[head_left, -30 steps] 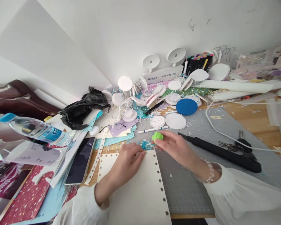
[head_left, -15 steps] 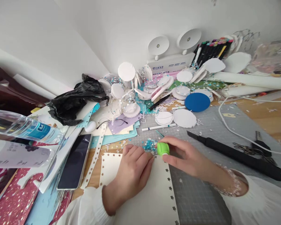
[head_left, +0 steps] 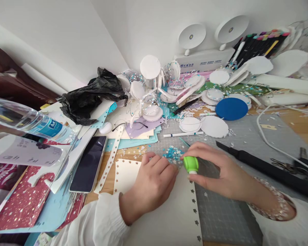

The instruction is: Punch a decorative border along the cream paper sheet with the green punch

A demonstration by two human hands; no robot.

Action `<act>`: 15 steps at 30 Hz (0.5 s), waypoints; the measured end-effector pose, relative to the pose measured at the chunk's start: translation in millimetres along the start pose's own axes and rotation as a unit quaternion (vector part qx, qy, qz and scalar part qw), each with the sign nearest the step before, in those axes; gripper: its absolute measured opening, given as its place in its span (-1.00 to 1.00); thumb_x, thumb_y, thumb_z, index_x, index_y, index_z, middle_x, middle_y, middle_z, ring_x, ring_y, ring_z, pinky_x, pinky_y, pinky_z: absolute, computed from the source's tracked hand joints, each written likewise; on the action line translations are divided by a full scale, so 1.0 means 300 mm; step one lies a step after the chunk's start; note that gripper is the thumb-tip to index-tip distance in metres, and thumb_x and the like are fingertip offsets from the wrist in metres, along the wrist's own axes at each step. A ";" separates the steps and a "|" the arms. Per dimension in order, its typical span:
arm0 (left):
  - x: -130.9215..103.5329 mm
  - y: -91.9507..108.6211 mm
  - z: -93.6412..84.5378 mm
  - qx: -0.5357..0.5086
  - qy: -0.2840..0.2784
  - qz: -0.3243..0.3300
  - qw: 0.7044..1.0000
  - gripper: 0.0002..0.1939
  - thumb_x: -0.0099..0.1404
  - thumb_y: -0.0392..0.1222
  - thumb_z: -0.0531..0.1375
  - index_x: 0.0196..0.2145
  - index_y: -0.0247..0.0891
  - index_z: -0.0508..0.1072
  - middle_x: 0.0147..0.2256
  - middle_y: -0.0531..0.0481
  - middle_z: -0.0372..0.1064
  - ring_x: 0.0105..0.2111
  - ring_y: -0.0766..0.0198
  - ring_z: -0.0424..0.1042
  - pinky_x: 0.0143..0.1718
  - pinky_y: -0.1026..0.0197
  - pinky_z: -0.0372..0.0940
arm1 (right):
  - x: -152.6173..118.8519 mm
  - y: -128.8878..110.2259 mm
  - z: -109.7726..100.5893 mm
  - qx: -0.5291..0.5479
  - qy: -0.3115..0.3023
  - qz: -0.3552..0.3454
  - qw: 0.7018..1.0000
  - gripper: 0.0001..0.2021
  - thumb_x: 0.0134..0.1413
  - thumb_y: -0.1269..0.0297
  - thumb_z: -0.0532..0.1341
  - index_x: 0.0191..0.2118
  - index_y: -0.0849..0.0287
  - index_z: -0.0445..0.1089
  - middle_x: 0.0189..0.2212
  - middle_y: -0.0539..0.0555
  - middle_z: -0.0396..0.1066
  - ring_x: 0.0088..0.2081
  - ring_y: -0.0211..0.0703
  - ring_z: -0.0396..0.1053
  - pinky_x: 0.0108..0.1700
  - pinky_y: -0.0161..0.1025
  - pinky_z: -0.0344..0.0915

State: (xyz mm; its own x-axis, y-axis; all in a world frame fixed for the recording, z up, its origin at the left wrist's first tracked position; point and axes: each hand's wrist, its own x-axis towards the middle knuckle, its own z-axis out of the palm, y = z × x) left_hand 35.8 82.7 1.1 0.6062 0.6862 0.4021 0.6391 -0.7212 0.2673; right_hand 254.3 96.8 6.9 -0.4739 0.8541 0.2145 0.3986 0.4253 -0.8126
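The green punch [head_left: 190, 163] is at the cream sheet's [head_left: 169, 218] upper-right corner, grasped by the right hand [head_left: 215, 171], index finger above and thumb beneath. That hand reaches in from 4 o'clock. At 8 o'clock from the punch, the left hand [head_left: 154, 184] rests on the sheet with fingers curled; I cannot tell whether they pinch the paper.

Over the last second the punch has dropped from above the sheet's far edge, beside the paper bits [head_left: 173, 152], to the corner. I take this as lining it up with the margin, since flower-shaped holes already run down the right side toward 6 o'clock.

The bits lie just beside the punch at 10 o'clock, and a white pen [head_left: 178, 135] beyond them at 11. A blue disc [head_left: 231, 109] sits at 1 to 2 o'clock, a black tool [head_left: 267, 171] at 3 and a phone [head_left: 88, 164] at 9.

The corner under the punch is covered, so whether paper is inside its slot does not show. The left fingertips are tucked from sight. The sheet's near end, the bottle [head_left: 33, 124] at 10 o'clock and the black tool's handle are cut off by the frame.
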 end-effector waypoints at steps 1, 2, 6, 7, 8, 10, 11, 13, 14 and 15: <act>-0.001 0.000 0.000 0.000 0.000 -0.001 1.000 -0.78 0.39 -0.34 0.02 -0.33 -0.29 0.44 -0.50 0.02 0.29 -0.46 0.26 0.18 -0.27 0.14 0.09 | 0.000 0.000 0.000 -0.002 -0.003 0.000 1.000 -0.76 0.05 0.24 0.32 -0.13 0.08 0.41 -0.22 0.11 0.42 -0.16 -0.01 0.39 -0.11 -0.11 0.36; -0.001 0.001 0.000 -0.001 0.000 -0.002 1.000 -0.78 0.39 -0.34 0.01 -0.33 -0.29 0.44 -0.50 0.02 0.30 -0.46 0.26 0.19 -0.27 0.14 0.09 | 0.001 0.001 0.000 -0.001 -0.010 0.000 1.000 -0.77 0.04 0.23 0.32 -0.14 0.08 0.42 -0.22 0.12 0.42 -0.15 -0.01 0.40 -0.11 -0.11 0.36; 0.000 0.004 0.001 -0.006 0.009 -0.002 1.000 -0.76 0.41 -0.33 -0.01 -0.31 -0.29 0.44 -0.49 0.01 0.32 -0.46 0.27 0.20 -0.25 0.13 0.08 | 0.002 0.000 0.001 0.002 -0.047 0.021 0.999 -0.76 0.01 0.23 0.33 -0.16 0.08 0.45 -0.17 0.13 0.47 -0.10 0.01 0.43 -0.07 -0.12 0.39; 0.000 0.004 0.001 -0.008 0.012 -0.004 1.000 -0.76 0.41 -0.33 -0.01 -0.31 -0.29 0.44 -0.49 0.01 0.32 -0.46 0.27 0.20 -0.25 0.13 0.08 | 0.002 0.000 0.002 0.001 -0.052 0.030 0.998 -0.75 0.00 0.23 0.34 -0.15 0.07 0.45 -0.14 0.13 0.48 -0.08 0.03 0.43 -0.07 -0.12 0.39; 0.001 0.004 0.001 -0.010 0.014 -0.007 1.000 -0.76 0.41 -0.33 0.00 -0.31 -0.29 0.44 -0.49 0.01 0.32 -0.46 0.27 0.20 -0.25 0.13 0.08 | 0.003 0.000 0.003 0.001 -0.054 0.038 0.998 -0.73 -0.02 0.22 0.34 -0.14 0.07 0.46 -0.12 0.13 0.49 -0.06 0.04 0.43 -0.07 -0.12 0.40; 0.002 0.003 0.001 -0.018 0.013 -0.013 1.000 -0.76 0.41 -0.32 0.00 -0.32 -0.28 0.44 -0.49 0.01 0.33 -0.46 0.26 0.20 -0.25 0.13 0.08 | 0.003 0.002 0.005 0.000 -0.056 0.051 0.997 -0.71 -0.05 0.21 0.36 -0.14 0.07 0.46 -0.10 0.14 0.50 -0.04 0.07 0.44 -0.09 -0.12 0.42; 0.002 0.002 0.001 -0.021 0.012 -0.016 1.000 -0.76 0.41 -0.32 0.00 -0.32 -0.28 0.44 -0.49 0.01 0.33 -0.46 0.26 0.20 -0.25 0.13 0.07 | 0.004 0.003 0.005 0.000 -0.057 0.057 0.997 -0.70 -0.07 0.21 0.37 -0.15 0.08 0.46 -0.10 0.13 0.50 -0.04 0.08 0.44 -0.10 -0.12 0.42; 0.002 0.001 0.001 -0.028 0.008 -0.021 0.999 -0.77 0.41 -0.33 0.00 -0.32 -0.28 0.44 -0.48 0.01 0.34 -0.45 0.26 0.20 -0.24 0.13 0.07 | 0.004 0.003 0.006 -0.002 -0.058 0.069 0.996 -0.69 -0.09 0.19 0.38 -0.16 0.08 0.47 -0.11 0.13 0.50 -0.05 0.08 0.44 -0.09 -0.11 0.42; 0.001 0.000 0.001 -0.032 0.007 -0.024 0.999 -0.77 0.40 -0.34 0.00 -0.31 -0.28 0.44 -0.47 0.01 0.35 -0.45 0.26 0.21 -0.24 0.12 0.07 | 0.004 0.003 0.006 -0.002 -0.058 0.076 0.995 -0.68 -0.09 0.18 0.38 -0.16 0.09 0.47 -0.11 0.13 0.51 -0.05 0.08 0.44 -0.08 -0.10 0.42; 0.001 -0.001 0.001 -0.036 0.007 -0.026 0.999 -0.78 0.40 -0.34 0.01 -0.31 -0.29 0.44 -0.47 0.01 0.35 -0.45 0.26 0.21 -0.24 0.12 0.07 | 0.004 0.002 0.006 -0.002 -0.055 0.084 0.995 -0.67 -0.09 0.17 0.38 -0.15 0.10 0.47 -0.11 0.14 0.51 -0.05 0.09 0.45 -0.07 -0.08 0.41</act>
State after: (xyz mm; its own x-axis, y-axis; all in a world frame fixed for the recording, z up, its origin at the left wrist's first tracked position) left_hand 36.0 83.2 1.1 0.5665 0.7213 0.3986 0.6333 -0.6905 0.3494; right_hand 252.6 97.7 5.7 -0.4838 0.8751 0.0141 0.4821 0.2799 -0.8302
